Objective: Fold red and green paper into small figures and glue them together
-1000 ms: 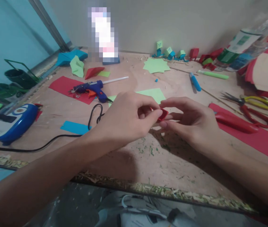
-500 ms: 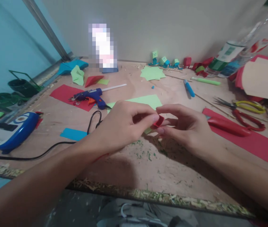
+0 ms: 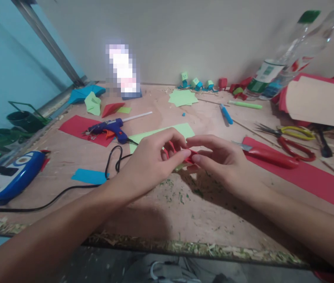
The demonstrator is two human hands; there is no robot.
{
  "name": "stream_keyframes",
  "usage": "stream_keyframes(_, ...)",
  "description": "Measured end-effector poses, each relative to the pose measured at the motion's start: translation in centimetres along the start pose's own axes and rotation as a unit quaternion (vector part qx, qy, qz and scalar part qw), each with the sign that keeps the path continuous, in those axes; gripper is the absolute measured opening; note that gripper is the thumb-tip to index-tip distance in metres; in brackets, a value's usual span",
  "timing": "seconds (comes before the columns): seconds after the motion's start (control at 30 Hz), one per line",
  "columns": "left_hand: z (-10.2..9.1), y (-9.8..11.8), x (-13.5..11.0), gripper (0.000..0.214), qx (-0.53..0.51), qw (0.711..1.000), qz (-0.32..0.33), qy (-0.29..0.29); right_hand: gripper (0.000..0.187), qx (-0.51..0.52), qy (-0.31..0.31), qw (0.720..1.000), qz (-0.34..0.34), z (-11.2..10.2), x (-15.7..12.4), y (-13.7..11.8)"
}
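Note:
Between both hands is a small piece of folded red paper (image 3: 190,156), mostly covered by fingers. My left hand (image 3: 161,157) pinches it from the left, thumb in front. My right hand (image 3: 222,159) has its thumb and fingers closed on the paper's right side. Under the hands lies a light green paper strip (image 3: 181,130) on the wooden table. Green scraps (image 3: 181,194) are scattered just in front. Right of my right hand, a red-handled knife (image 3: 272,156) rests on a long red paper strip (image 3: 325,184).
A blue glue gun (image 3: 108,129) with a black cord lies at the left. Yellow-and-red scissors (image 3: 298,133), a blue pen (image 3: 226,114) and plastic bottles (image 3: 265,78) are at the right. Small paper figures (image 3: 196,83) stand by the wall. A lit, blurred screen (image 3: 124,70) leans there.
My right hand has closed in on the red paper, its thumb now pressed against it near the left thumb. The camera view has shifted slightly, moving the scene left and down.

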State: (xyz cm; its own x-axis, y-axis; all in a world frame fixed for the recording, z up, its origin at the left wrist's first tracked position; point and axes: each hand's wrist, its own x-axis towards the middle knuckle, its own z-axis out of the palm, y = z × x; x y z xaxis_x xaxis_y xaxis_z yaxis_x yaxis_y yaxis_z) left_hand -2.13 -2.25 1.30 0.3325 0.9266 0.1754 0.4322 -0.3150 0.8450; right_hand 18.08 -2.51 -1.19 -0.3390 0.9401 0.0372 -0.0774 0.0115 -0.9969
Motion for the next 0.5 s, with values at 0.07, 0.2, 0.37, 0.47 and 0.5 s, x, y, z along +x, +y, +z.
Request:
stream_keyframes(0.07, 0.26, -0.17, -0.04, 0.01, -0.01, 1.0, -0.003, -0.011, 0.023, -0.004, -0.001, 1.0, -0.003, 0.15, 0.01, -0.09)
stream_keyframes(0.2, 0.66, -0.29, -0.15, 0.01, -0.025, 1.0, 0.004, -0.016, 0.022, -0.025, 0.023, 0.999, 0.011, 0.68, -0.16, -0.7)
stream_keyframes(0.37, 0.79, -0.13, -0.23, 0.008, -0.031, 0.999, 0.002, -0.019, 0.024, -0.034, 0.039, 0.998, 0.031, 0.97, -0.33, -0.98)
stream_keyframes(0.47, 0.86, -0.01, -0.28, 0.007, -0.026, 0.999, 0.001, -0.02, 0.028, -0.032, 0.048, 0.998, 0.04, 0.86, -0.24, -0.75)
stream_keyframes(0.5, 0.89, 0.03, -0.3, 0.006, -0.025, 0.999, 0.002, -0.021, 0.029, -0.031, 0.052, 0.997, 0.041, 0.82, -0.19, -0.67)
